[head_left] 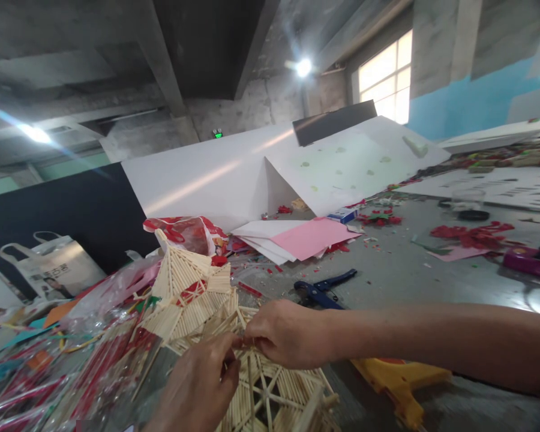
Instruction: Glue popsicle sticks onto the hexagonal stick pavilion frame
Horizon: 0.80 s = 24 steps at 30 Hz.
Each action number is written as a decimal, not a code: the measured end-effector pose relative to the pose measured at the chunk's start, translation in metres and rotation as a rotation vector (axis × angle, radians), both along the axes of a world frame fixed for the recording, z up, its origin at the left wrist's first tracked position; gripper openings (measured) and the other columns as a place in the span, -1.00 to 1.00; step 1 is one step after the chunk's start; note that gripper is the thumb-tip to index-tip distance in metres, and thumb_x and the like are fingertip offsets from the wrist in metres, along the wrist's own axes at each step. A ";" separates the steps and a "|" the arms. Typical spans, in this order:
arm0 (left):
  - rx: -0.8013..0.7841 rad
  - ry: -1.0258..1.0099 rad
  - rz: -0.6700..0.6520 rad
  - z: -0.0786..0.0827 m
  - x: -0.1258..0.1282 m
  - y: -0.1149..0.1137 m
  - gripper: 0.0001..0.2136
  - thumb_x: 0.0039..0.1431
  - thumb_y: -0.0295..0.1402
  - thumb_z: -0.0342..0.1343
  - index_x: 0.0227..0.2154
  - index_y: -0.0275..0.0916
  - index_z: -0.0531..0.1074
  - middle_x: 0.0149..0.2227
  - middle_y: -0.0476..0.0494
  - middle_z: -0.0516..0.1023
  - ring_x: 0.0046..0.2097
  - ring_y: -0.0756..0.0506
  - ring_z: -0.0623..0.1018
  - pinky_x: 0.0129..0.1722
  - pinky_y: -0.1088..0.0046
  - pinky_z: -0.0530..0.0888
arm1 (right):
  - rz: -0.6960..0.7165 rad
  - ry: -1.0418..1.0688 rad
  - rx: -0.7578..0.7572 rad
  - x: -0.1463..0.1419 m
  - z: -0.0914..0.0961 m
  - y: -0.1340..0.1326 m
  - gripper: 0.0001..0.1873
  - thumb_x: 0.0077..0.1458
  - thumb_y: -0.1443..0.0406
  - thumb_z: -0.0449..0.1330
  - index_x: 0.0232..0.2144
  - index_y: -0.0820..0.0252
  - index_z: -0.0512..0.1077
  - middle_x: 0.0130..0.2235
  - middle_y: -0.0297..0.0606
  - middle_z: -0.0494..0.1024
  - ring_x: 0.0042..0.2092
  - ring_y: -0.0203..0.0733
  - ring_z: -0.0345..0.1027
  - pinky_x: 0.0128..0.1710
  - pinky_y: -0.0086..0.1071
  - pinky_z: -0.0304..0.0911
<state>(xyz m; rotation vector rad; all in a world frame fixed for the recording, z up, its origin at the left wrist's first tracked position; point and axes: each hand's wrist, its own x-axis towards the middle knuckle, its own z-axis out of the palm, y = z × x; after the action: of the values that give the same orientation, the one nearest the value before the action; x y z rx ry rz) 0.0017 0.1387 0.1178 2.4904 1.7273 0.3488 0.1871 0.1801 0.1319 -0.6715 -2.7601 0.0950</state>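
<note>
A model built of thin pale wooden sticks (247, 393) lies at the bottom centre, with a star-shaped lattice in its near face. Over its upper part, the bent fingers of my left hand (202, 378) close in from the left. Coming from the right, my right hand (288, 333) is closed too, its fingertips meeting those of the left on the sticks. The exact piece between the fingertips is hidden. Just behind stands a tower-like roof section (184, 288) of the same sticks, with a red patch in it.
Dark blue pliers-like cutters (321, 289) lie beyond my right wrist. A yellow glue gun (400, 381) sits under my right forearm. Plastic-wrapped sticks (103, 366) clutter the left. Pink paper (312, 236), a red bag (189, 235) and a tote bag (56, 270) are farther back.
</note>
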 end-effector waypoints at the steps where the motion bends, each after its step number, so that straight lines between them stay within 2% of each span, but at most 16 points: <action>1: 0.001 -0.001 0.003 -0.001 0.000 0.000 -0.77 -0.03 -0.48 -0.11 -0.35 -0.18 0.41 -0.36 -0.05 0.52 -0.30 -0.08 0.48 -0.32 0.44 0.32 | 0.013 0.012 0.002 0.000 -0.001 0.000 -0.75 0.00 0.41 -0.02 -0.35 0.20 0.45 -0.43 -0.24 0.53 -0.39 -0.28 0.35 -0.42 -0.46 0.10; 5: 0.001 -0.005 0.015 -0.003 -0.001 0.000 -0.78 -0.03 -0.47 -0.09 -0.35 -0.17 0.41 -0.41 -0.04 0.51 -0.32 -0.08 0.47 -0.35 0.45 0.30 | 0.060 0.057 0.004 0.000 -0.003 0.002 -0.74 -0.02 0.44 -0.01 -0.32 0.22 0.44 -0.45 -0.27 0.52 -0.43 -0.30 0.32 -0.44 -0.46 0.09; 12: -0.038 -0.074 0.013 0.005 0.002 -0.003 -0.74 -0.06 -0.52 -0.09 -0.31 -0.17 0.41 -0.42 -0.01 0.52 -0.33 -0.06 0.48 -0.35 0.48 0.29 | 0.087 0.108 -0.066 0.002 0.002 -0.003 -0.71 -0.05 0.49 -0.01 -0.28 0.26 0.41 -0.39 -0.27 0.51 -0.39 -0.32 0.33 -0.40 -0.49 0.12; 18: -0.082 -0.085 0.030 0.013 0.007 -0.004 -0.76 -0.05 -0.50 -0.08 -0.33 -0.19 0.41 -0.49 0.03 0.50 -0.41 -0.01 0.47 -0.41 0.53 0.26 | -0.051 0.113 -0.023 0.006 0.012 -0.016 -0.81 0.00 0.42 0.03 -0.36 0.25 0.43 -0.37 -0.23 0.50 -0.31 -0.24 0.33 -0.32 -0.44 0.15; 24: -0.097 -0.064 0.011 0.030 0.001 -0.003 -0.81 0.07 -0.39 -0.09 -0.39 -0.17 0.44 -0.46 0.05 0.52 -0.41 0.01 0.47 -0.41 0.55 0.25 | -0.068 0.088 -0.001 0.013 0.017 -0.024 -0.83 0.01 0.41 0.04 -0.41 0.26 0.44 -0.41 -0.25 0.48 -0.33 -0.26 0.31 -0.31 -0.45 0.14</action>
<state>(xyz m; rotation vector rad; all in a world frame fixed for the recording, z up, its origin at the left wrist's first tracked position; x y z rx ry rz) 0.0030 0.1358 0.1479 2.3769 1.6921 0.3334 0.2004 0.1557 0.1492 -0.7421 -2.6505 0.1085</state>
